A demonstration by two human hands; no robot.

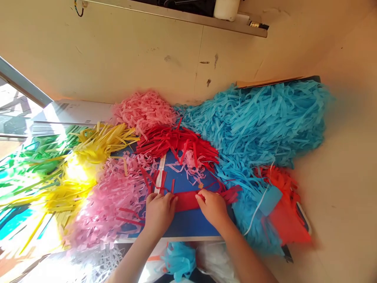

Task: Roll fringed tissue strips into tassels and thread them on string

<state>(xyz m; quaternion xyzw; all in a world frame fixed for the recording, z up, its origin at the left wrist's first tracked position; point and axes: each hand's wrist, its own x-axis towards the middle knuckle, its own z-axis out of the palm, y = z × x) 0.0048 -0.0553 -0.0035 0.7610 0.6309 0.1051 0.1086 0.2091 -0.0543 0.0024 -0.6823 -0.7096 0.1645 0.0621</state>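
A strip of red tissue paper with fringed ends lies flat across the blue board. My left hand grips its left end, fingers curled down onto it. At the other side my right hand pinches the strip's upper edge between thumb and forefinger. Loose red fringe sticks out past both hands. Just beyond the strip sits a small pink shred tuft, in front of a heap of red fringe.
Pink shreds, yellow fringe and green fringe pile up on the left. A large blue fringe heap fills the right, beside red-orange paper and a white cord. A wall rises behind.
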